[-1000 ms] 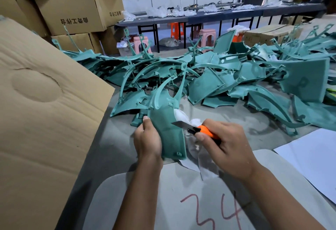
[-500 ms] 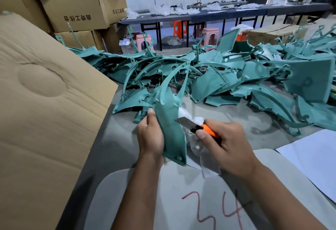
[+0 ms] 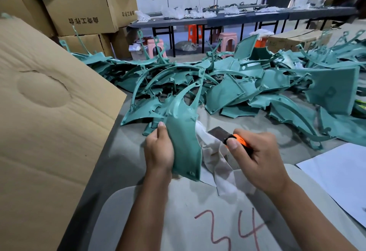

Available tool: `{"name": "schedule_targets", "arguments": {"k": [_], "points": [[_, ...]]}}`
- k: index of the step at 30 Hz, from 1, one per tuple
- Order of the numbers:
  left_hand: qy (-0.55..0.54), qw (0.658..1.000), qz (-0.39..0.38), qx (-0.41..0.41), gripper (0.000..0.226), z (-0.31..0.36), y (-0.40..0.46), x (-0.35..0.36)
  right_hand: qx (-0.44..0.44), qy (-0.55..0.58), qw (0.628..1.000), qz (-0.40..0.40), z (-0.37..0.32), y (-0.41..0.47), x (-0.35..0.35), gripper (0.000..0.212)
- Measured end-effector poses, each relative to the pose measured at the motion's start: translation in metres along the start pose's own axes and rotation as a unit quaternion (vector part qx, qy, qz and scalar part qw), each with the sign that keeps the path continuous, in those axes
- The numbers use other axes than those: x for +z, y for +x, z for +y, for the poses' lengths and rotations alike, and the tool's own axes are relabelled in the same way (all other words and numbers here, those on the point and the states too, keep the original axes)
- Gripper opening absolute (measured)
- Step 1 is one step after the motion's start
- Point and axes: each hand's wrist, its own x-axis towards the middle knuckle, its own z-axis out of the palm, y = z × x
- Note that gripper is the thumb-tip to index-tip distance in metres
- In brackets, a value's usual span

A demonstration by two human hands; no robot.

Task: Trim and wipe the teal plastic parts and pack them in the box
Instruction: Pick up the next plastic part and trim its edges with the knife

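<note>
— Where is the trimming?
— Left hand (image 3: 159,149) grips one teal part (image 3: 183,141) upright; right hand (image 3: 255,157) fingers clamp the orange knife (image 3: 229,137), cloth (image 3: 215,161) beside.
— Remaining?
— Nearly everything, I judge: the pile (image 3: 247,86) covers the table (image 3: 126,159) behind.

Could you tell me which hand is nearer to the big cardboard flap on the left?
Left. The left hand sits just right of the flap; the right hand lies farther right.
</note>
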Motion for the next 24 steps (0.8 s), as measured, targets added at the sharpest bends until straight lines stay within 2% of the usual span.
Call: {"name": "schedule_targets", "arguments": {"k": [4, 7, 11, 15, 17, 20, 24], "points": [[0.037, 0.999, -0.011, 0.035, 0.058, 0.001, -0.007, 0.009, 0.034, -0.103, 0.994, 0.021, 0.002, 0.0, 0.013, 0.037], [0.022, 1.0, -0.005, -0.012, 0.055, 0.0, -0.008, 0.01, 0.05, -0.115, 0.992, -0.006, 0.003, -0.002, 0.019, 0.034], [-0.078, 0.994, 0.031, -0.069, 0.042, 0.005, -0.001, -0.002, 0.015, -0.094, 0.993, -0.066, 0.002, -0.004, 0.014, 0.025], [-0.092, 0.99, 0.081, -0.071, 0.036, 0.011, 0.009, -0.018, -0.017, -0.01, 0.995, -0.101, -0.001, -0.006, 0.012, 0.042], [-0.072, 0.991, 0.093, -0.056, 0.039, 0.014, 0.01, -0.021, -0.022, 0.018, 0.997, -0.068, -0.005, -0.007, 0.014, 0.044], [-0.005, 0.995, 0.1, -0.006, 0.045, 0.014, 0.007, -0.019, 0.001, -0.05, 0.999, -0.01, -0.007, -0.005, 0.019, 0.04], [0.072, 0.99, 0.102, 0.069, 0.05, 0.015, 0.004, -0.016, 0.04, -0.124, 0.991, -0.01, -0.009, -0.005, 0.027, 0.034]]}}
